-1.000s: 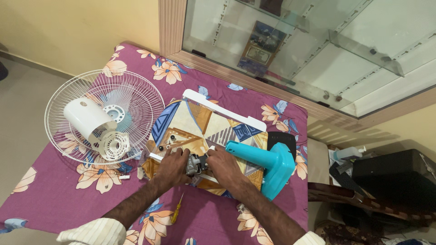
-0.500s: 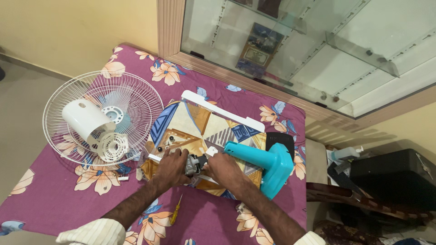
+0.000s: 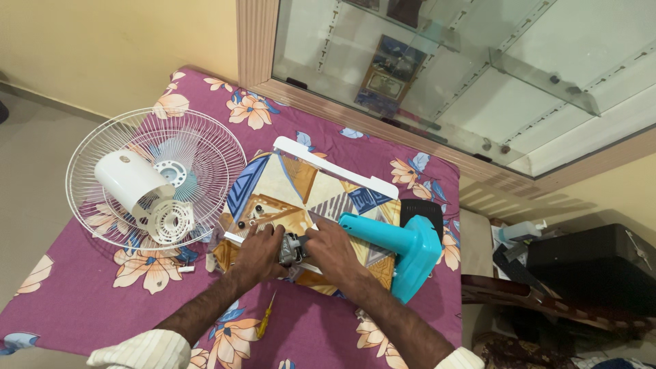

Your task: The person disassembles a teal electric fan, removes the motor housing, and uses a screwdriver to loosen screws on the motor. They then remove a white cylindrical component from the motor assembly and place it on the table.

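Observation:
Both my hands grip a small grey fan motor (image 3: 292,249) near the front edge of a board patterned with coloured triangles (image 3: 283,188). My left hand (image 3: 260,249) clasps the motor's left side and my right hand (image 3: 333,247) holds its right side. A turquoise fan stand (image 3: 403,247) lies just right of my right hand, its base pointing toward me. A few small dark screws (image 3: 249,217) rest on the board above my left hand.
A white wire fan guard (image 3: 123,143) with a white motor cover (image 3: 130,181) lies at the left on the purple floral cloth (image 3: 82,301). A yellow-handled screwdriver (image 3: 265,320) lies between my forearms. A glass-fronted cabinet (image 3: 437,75) stands behind; a black box (image 3: 588,263) sits right.
My hands stay on the motor with only slight shifts of the fingers. The view has moved a little; nothing else has changed place.

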